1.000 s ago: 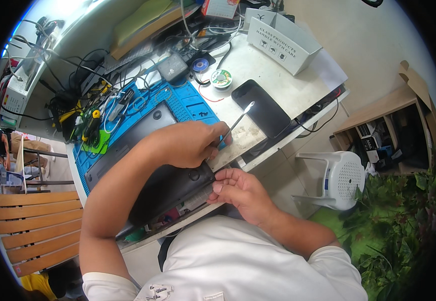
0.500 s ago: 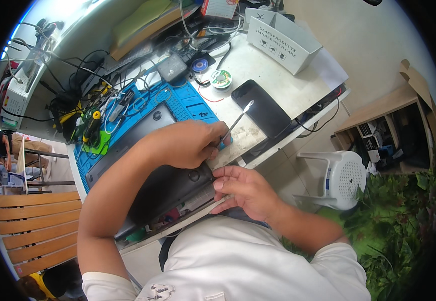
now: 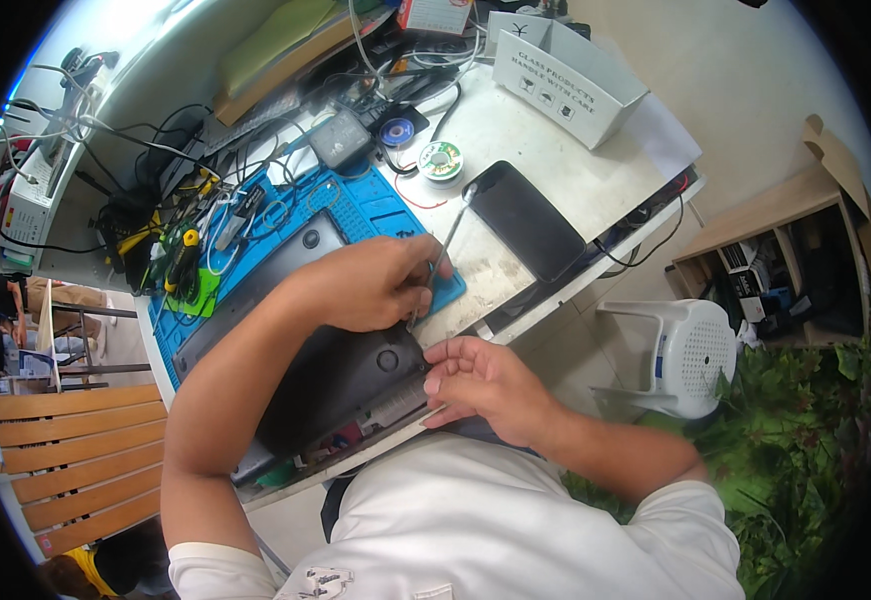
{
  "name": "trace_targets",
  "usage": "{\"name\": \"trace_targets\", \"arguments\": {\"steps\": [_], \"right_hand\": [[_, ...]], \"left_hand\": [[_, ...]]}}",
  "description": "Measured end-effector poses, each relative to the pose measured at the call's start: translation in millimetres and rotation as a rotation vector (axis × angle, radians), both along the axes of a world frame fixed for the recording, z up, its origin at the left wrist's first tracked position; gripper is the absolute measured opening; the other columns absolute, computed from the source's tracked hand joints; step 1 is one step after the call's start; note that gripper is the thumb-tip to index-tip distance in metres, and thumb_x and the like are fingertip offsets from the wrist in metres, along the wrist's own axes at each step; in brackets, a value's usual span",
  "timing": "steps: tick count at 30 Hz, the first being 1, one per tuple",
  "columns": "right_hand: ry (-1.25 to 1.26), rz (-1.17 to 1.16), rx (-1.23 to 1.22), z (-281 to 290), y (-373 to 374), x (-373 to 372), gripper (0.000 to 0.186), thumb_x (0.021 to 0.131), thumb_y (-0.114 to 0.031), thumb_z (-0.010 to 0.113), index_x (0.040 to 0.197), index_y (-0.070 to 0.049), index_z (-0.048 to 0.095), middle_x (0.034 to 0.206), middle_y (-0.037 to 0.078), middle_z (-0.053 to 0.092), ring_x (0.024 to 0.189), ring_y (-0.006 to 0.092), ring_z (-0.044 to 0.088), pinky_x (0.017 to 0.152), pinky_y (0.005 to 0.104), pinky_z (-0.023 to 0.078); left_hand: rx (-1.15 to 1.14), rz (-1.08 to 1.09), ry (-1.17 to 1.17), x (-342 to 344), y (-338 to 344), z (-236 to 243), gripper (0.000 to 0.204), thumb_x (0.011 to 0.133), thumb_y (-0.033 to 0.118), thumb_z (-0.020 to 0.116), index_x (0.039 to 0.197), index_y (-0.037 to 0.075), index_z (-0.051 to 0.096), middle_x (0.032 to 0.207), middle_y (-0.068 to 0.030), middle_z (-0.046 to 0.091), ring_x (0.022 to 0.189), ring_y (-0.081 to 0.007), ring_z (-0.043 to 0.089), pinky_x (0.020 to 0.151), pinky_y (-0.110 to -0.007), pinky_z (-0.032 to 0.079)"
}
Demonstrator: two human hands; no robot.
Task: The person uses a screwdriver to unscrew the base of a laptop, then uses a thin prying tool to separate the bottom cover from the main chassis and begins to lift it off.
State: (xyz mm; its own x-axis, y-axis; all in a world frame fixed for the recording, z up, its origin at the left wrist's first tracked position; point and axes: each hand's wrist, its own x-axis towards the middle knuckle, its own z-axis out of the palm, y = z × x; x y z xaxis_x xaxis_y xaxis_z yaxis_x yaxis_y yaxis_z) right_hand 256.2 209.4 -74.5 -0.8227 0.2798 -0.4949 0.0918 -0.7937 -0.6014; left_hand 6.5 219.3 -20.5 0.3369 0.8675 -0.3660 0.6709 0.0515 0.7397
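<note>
A dark laptop [image 3: 320, 375] lies underside up, partly on the blue work mat [image 3: 363, 200], its near side over the desk's front edge. Round rubber feet show on its bottom cover. My left hand [image 3: 380, 285] is closed around a slim metal pry tool [image 3: 447, 235] with a flattened, rounded upper end. The tool slants down to the laptop's right-hand edge; its lower tip is mostly hidden by my fingers. At the near right corner of the laptop, my right hand [image 3: 485, 390] pinches the edge between thumb and curled fingers. My left forearm crosses over the laptop's middle.
Right of the mat lie a black phone [image 3: 527, 222] and a solder spool [image 3: 441, 161]. An open white carton [image 3: 567, 85] stands behind. Pliers and screwdrivers [image 3: 187, 265] crowd the left, among cables. A white plastic stool [image 3: 690, 355] and wooden shelf [image 3: 770, 250] stand right of the desk.
The metal tool's upper end has swung left, so the tool stands steeper. My left hand has shifted slightly left. My right hand's fingers have drawn closer together at the laptop corner.
</note>
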Motion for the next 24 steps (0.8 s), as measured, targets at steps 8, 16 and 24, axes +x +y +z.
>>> {"name": "trace_targets", "arguments": {"steps": [8, 16, 24], "right_hand": [[0.008, -0.020, 0.028, -1.9, -2.9, 0.1, 0.055, 0.098, -0.010, 0.079, 0.141, 0.011, 0.051, 0.113, 0.011, 0.061, 0.098, 0.0171, 0.071, 0.090, 0.0354, 0.067], [0.006, -0.029, 0.027, -3.1, -2.4, -3.5, 0.054, 0.098, -0.009, 0.079, 0.139, 0.013, 0.051, 0.112, 0.013, 0.062, 0.095, 0.0182, 0.072, 0.088, 0.0353, 0.067], [-0.052, 0.018, 0.040, 2.4, 1.4, -6.7, 0.051, 0.099, -0.007, 0.076, 0.138, 0.013, 0.051, 0.111, 0.015, 0.066, 0.096, 0.0231, 0.075, 0.095, 0.0405, 0.066]], "left_hand": [[0.066, -0.108, 0.055, -0.6, 2.6, 3.1, 0.032, 0.101, 0.005, 0.067, 0.132, 0.003, 0.060, 0.089, -0.0132, 0.077, 0.085, -0.0340, 0.075, 0.078, -0.045, 0.055], [0.007, -0.096, 0.035, -0.6, 2.5, 9.6, 0.033, 0.098, 0.005, 0.067, 0.131, 0.003, 0.061, 0.090, -0.0170, 0.075, 0.088, -0.0392, 0.074, 0.079, -0.048, 0.054], [0.052, -0.327, 0.364, 21.7, -5.8, 22.4, 0.051, 0.086, -0.001, 0.070, 0.135, 0.006, 0.058, 0.094, -0.0162, 0.077, 0.095, -0.0413, 0.077, 0.079, -0.051, 0.057]]}}
